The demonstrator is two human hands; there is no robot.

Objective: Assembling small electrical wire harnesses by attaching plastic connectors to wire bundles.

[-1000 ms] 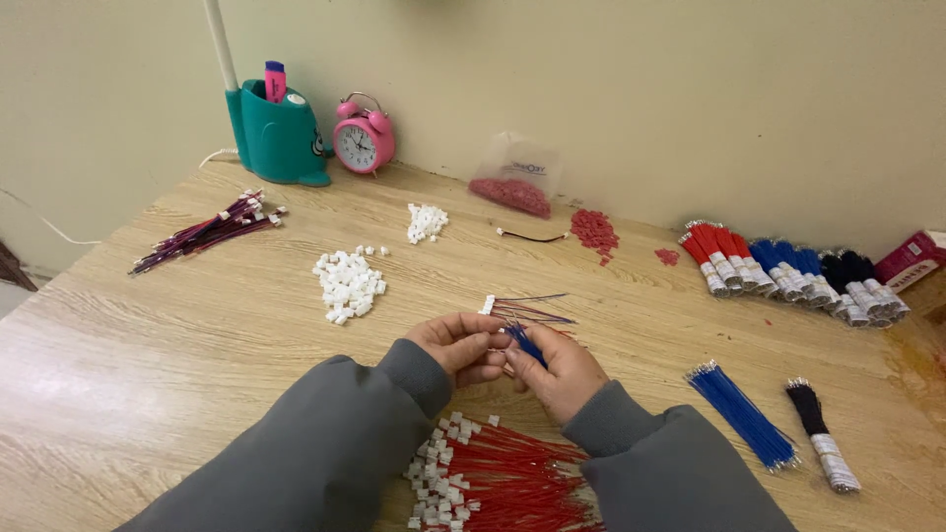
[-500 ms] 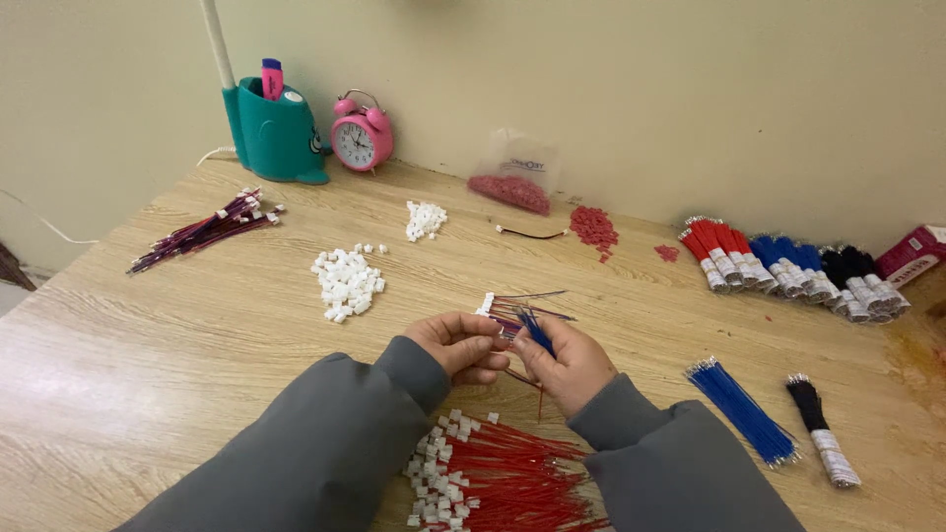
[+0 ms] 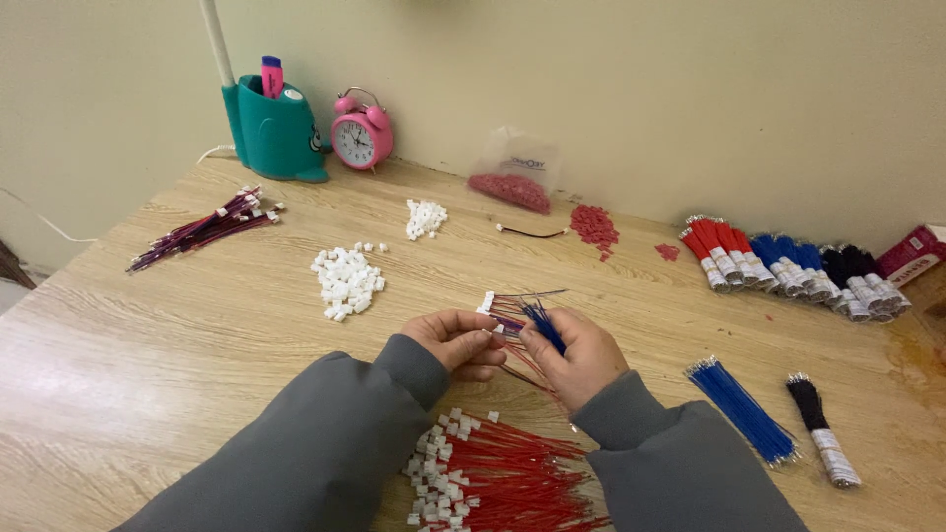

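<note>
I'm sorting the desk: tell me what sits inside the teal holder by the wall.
A pink marker stands upright in the teal holder, and a white post rises from it. Anything lower inside is hidden by its wall.

At the table's centre, the left hand (image 3: 455, 342) and right hand (image 3: 579, 355) pinch a small bunch of wires (image 3: 520, 317) between them, with red wires (image 3: 503, 473) at six o'clock and white plugs (image 3: 347, 281) at ten o'clock.
</note>
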